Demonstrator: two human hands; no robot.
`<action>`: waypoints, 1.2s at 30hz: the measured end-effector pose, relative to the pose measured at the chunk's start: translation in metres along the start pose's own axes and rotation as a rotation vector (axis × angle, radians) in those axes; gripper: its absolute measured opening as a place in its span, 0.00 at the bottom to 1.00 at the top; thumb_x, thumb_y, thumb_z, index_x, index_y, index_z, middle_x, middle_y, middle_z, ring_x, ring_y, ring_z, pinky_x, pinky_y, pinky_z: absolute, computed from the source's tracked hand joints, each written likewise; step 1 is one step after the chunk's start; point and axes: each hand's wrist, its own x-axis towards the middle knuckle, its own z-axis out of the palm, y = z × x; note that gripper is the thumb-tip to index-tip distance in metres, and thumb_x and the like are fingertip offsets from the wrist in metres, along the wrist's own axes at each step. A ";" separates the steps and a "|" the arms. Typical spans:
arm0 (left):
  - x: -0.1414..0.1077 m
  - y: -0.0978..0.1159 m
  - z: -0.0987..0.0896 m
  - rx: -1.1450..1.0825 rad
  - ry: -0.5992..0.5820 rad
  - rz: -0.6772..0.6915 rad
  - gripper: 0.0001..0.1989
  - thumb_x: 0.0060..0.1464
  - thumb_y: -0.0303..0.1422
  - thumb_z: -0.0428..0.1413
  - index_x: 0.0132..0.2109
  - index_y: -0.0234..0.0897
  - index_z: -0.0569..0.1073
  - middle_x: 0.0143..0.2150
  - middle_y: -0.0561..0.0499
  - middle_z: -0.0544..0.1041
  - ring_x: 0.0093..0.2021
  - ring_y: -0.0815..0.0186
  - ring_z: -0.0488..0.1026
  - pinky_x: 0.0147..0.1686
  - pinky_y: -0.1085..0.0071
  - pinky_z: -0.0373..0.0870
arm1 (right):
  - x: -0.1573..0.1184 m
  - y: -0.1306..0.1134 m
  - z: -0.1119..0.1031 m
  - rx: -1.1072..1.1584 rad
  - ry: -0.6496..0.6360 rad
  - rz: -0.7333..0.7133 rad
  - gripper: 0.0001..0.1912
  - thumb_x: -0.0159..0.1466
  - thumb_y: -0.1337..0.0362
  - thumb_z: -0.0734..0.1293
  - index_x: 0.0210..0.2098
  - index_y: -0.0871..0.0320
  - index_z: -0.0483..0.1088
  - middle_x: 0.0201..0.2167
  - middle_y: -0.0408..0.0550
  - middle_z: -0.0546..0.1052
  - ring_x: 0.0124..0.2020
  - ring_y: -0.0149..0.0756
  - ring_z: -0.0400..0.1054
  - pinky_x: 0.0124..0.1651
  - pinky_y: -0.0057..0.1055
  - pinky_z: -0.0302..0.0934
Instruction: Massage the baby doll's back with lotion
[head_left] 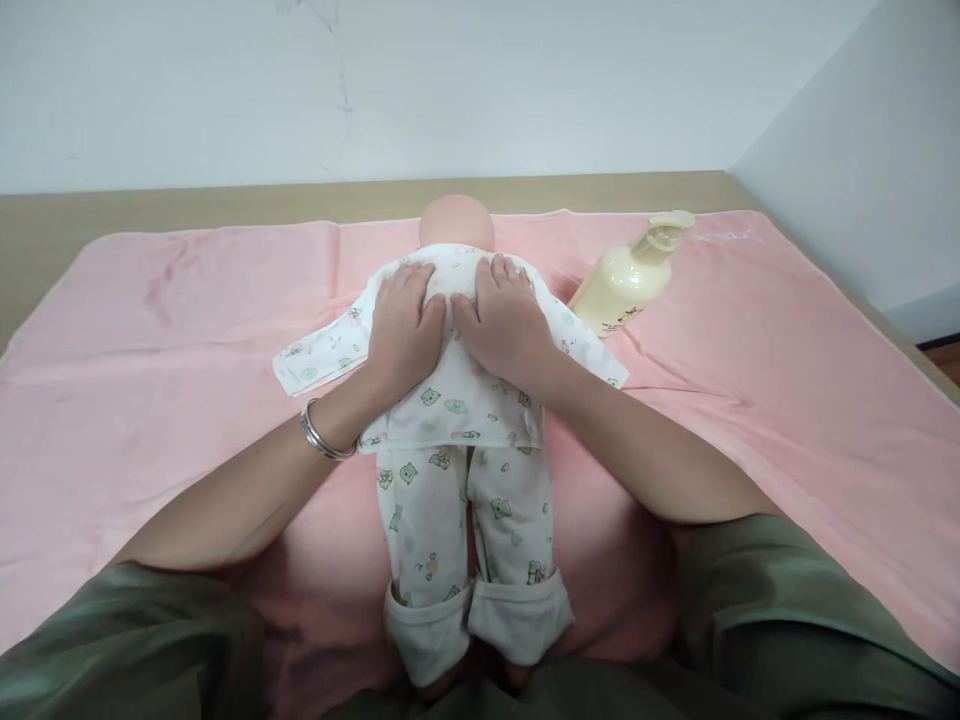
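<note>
A baby doll [456, 222] lies face down, its bald head pointing away from me. It wears a white long-sleeved top [457, 415] printed with small green animals, and matching trousers [427, 520] with rolled-up cuffs. My left hand [407, 325] rests flat on the left side of the doll's upper back, fingers pointing toward its head. On the right side of the back lies my right hand [506, 318], also flat, with its thumb near the left thumb. Neither hand grasps anything. The doll's hands are not visible at the sleeve ends.
A pink blanket [187, 400] covers most of the wooden surface [225, 207]. Right of the doll, a pale yellow pump bottle [621, 285] lies tilted by the sleeve. A white wall [525, 90] stands behind, and another wall [885, 180] is at the right.
</note>
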 end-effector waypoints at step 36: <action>-0.012 0.010 -0.001 0.066 0.009 -0.091 0.28 0.64 0.36 0.43 0.67 0.28 0.64 0.65 0.35 0.68 0.67 0.47 0.62 0.69 0.48 0.56 | 0.033 0.025 -0.003 0.028 -0.132 -0.264 0.38 0.72 0.54 0.53 0.73 0.76 0.47 0.76 0.64 0.49 0.78 0.50 0.41 0.78 0.51 0.42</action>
